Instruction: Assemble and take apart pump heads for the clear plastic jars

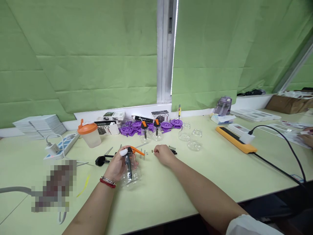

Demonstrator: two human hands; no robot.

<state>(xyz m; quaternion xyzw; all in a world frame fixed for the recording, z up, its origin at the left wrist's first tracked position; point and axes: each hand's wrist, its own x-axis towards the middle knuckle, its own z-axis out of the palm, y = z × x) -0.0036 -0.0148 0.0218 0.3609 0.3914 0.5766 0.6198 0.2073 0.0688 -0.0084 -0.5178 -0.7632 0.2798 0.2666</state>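
Note:
My left hand [115, 168] is wrapped round a clear container [134, 178] fitted with a black stem [129, 166] and an orange lever [137, 150]. A white wrapping covers one fingertip. My right hand [163, 154] rests on the table with its fingers pinched together; whatever is in them is hidden. Just left of those fingers lies a tiny brass-coloured piece [152, 151]. Several metal screws [144, 155] lie between the hands. A coil spring [172, 148] and a black part [173, 152] are beyond my right wrist. Black parts [100, 161] lie left of the container.
Purple plastic wheels [127, 131], two similar assembled containers [156, 132] and loose clear pieces [194, 145] sit farther back. An orange-lidded cup [90, 135] and a power strip [66, 145] stand left. An orange power strip [234, 139] with a black cable lies right.

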